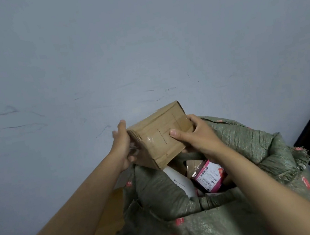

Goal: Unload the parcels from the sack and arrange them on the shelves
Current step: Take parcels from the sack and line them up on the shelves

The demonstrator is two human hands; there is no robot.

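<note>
box (161,134) between both hands, above sack (185,214)

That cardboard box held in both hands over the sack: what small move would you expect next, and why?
Probably lifting the cardboard box clear and turning away with it. The left hand and right hand hold its two ends above the open green sack, so it is already out. No shelf shows here, and a pink-labelled parcel and white parcel remain inside.
</note>
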